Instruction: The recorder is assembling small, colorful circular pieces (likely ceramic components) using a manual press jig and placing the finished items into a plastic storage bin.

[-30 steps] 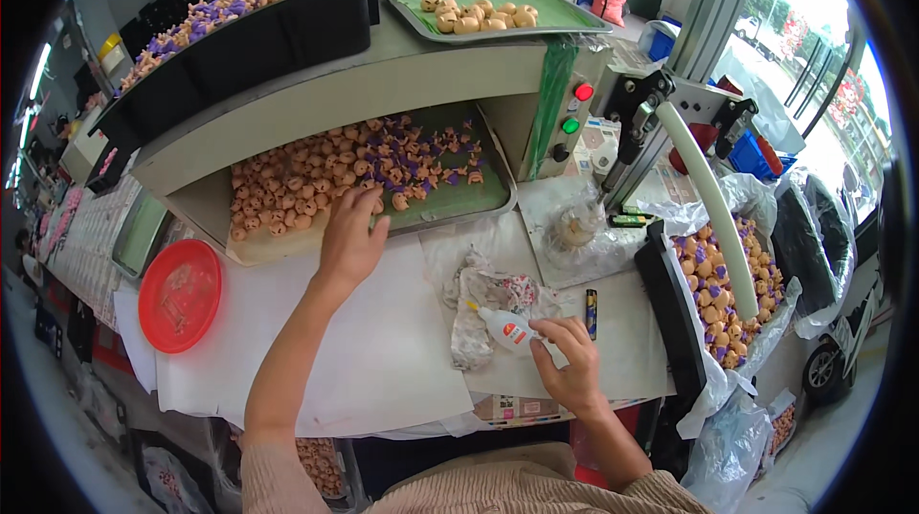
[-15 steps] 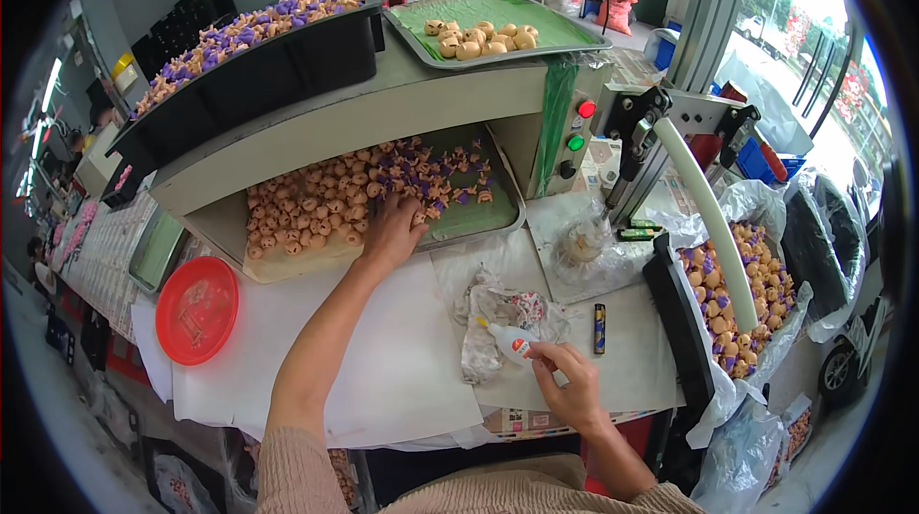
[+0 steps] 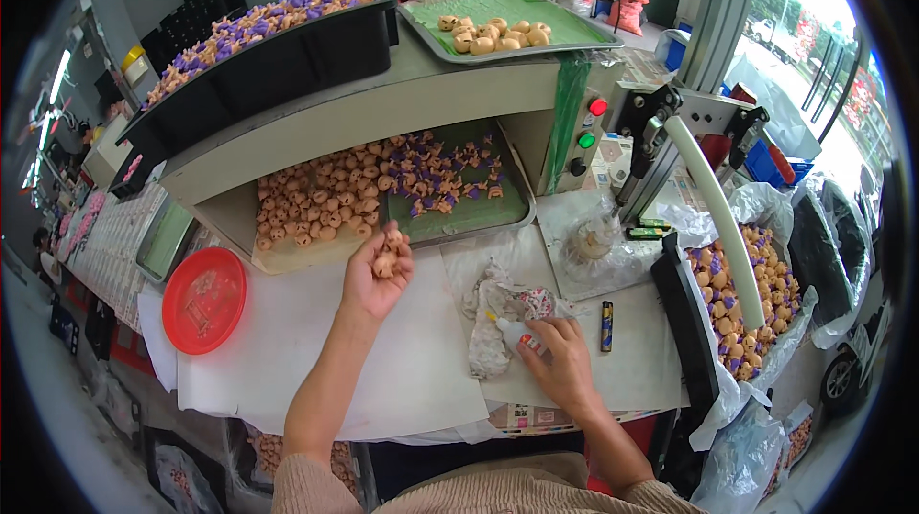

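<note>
My left hand [image 3: 371, 286] is turned palm up in front of the recess, fingers curled round a few small peach doll heads [image 3: 387, 261]. My right hand [image 3: 559, 361] grips a small white squeeze bottle [image 3: 517, 336] with a yellow nozzle, held over a crumpled, stained cloth [image 3: 486, 342]. Inside the recess, a heap of peach doll heads [image 3: 321, 198] lies on the left. Beside them small purple-and-peach doll bodies [image 3: 436, 179] are scattered in a green-lined metal tray [image 3: 522, 219].
A red plastic dish [image 3: 203, 303] sits at the left. On the right are a dark cylindrical stick [image 3: 606, 326], a lever press [image 3: 713, 198] and a black bin [image 3: 684, 323] of assembled pieces. Above stand a black trough [image 3: 278, 64] and another tray [image 3: 517, 55].
My left hand has drawn back from the recess toward me and turned palm up, with doll heads now in it. My right hand has shifted slightly, its fingers lying further over the bottle.
</note>
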`<action>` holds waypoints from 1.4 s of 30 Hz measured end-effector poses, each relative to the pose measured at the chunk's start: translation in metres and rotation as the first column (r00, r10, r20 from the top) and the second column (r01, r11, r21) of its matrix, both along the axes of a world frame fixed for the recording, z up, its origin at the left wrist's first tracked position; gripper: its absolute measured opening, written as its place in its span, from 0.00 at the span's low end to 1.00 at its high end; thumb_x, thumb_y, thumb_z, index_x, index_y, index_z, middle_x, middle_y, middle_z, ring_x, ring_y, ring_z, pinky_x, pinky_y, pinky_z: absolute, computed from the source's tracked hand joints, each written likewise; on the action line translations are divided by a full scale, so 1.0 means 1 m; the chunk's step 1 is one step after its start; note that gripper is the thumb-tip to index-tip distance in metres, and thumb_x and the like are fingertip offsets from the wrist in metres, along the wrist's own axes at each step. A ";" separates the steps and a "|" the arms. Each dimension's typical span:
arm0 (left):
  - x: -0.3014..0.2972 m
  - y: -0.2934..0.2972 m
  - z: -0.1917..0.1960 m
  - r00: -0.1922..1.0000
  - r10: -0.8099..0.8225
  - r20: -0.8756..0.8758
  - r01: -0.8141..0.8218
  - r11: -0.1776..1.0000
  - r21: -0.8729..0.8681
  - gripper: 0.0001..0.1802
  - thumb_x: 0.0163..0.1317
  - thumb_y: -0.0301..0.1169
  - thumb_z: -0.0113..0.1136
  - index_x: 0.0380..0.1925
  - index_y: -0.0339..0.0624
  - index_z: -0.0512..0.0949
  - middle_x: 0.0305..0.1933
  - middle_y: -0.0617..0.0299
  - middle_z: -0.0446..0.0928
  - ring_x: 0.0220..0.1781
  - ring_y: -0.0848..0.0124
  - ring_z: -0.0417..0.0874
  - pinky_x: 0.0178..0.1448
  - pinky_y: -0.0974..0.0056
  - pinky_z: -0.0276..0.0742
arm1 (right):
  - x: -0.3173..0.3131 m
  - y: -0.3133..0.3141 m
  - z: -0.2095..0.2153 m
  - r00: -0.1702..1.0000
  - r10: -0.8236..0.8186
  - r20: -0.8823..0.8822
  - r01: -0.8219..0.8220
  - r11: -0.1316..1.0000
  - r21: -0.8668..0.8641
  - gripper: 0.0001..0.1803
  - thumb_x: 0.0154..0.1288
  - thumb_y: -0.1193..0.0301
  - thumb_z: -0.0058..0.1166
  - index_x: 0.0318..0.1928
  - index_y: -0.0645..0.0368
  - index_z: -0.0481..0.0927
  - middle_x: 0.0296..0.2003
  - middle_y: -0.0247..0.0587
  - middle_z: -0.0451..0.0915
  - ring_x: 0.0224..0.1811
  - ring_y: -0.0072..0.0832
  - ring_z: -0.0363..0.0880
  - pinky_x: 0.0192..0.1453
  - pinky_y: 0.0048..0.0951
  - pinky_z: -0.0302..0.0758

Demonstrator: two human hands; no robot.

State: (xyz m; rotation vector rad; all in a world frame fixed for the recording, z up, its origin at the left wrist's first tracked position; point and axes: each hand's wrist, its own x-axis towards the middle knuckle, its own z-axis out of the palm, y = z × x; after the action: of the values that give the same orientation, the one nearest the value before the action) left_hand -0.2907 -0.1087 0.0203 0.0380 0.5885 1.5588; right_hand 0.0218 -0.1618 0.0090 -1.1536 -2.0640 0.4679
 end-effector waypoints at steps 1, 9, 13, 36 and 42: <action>0.004 -0.015 -0.001 0.991 -0.042 0.131 0.040 0.999 0.018 0.15 0.64 0.22 0.54 0.51 0.42 0.73 0.46 0.53 0.73 0.40 0.67 0.77 0.36 0.69 0.77 | -0.003 0.000 -0.001 1.000 0.008 0.002 -0.008 1.000 -0.005 0.19 0.51 0.72 0.65 0.45 0.62 0.80 0.42 0.48 0.78 0.45 0.45 0.75 0.50 0.38 0.72; 0.039 -0.110 -0.028 0.963 -0.270 -0.010 0.270 0.957 0.107 0.15 0.66 0.24 0.53 0.53 0.39 0.72 0.50 0.54 0.74 0.47 0.69 0.79 0.39 0.73 0.80 | -0.021 -0.002 0.010 0.990 0.032 0.135 -0.006 0.982 -0.188 0.21 0.50 0.69 0.66 0.45 0.61 0.78 0.39 0.47 0.76 0.41 0.45 0.76 0.46 0.38 0.73; 0.051 -0.132 -0.039 0.959 -0.255 -0.127 0.265 0.961 0.073 0.19 0.65 0.21 0.55 0.56 0.40 0.71 0.51 0.56 0.75 0.47 0.72 0.79 0.40 0.72 0.81 | -0.028 -0.002 -0.002 0.984 0.018 0.178 0.020 0.977 -0.212 0.21 0.49 0.70 0.65 0.44 0.62 0.77 0.39 0.48 0.76 0.41 0.45 0.77 0.46 0.37 0.74; 0.075 -0.149 -0.058 0.892 -0.223 -0.394 0.247 0.969 0.010 0.21 0.60 0.19 0.61 0.54 0.38 0.72 0.44 0.62 0.75 0.33 0.80 0.75 0.33 0.75 0.76 | -0.031 -0.048 -0.001 0.935 0.076 -0.347 -0.120 0.987 -0.105 0.22 0.40 0.70 0.76 0.37 0.60 0.79 0.29 0.38 0.78 0.30 0.28 0.75 0.33 0.28 0.71; 0.075 -0.147 -0.060 0.878 -0.243 -0.413 0.271 0.962 0.010 0.21 0.60 0.20 0.61 0.54 0.38 0.72 0.44 0.62 0.75 0.33 0.80 0.75 0.33 0.75 0.75 | -0.033 -0.047 0.001 0.954 0.082 -0.287 -0.114 0.989 -0.097 0.22 0.40 0.71 0.76 0.38 0.60 0.81 0.29 0.39 0.78 0.29 0.29 0.76 0.32 0.27 0.71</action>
State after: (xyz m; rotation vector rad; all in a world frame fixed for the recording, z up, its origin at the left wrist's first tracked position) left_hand -0.2154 -0.2556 -0.0397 0.4882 0.8232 1.3120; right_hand -0.0114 -0.2085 0.0103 -0.9860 -1.8696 0.7616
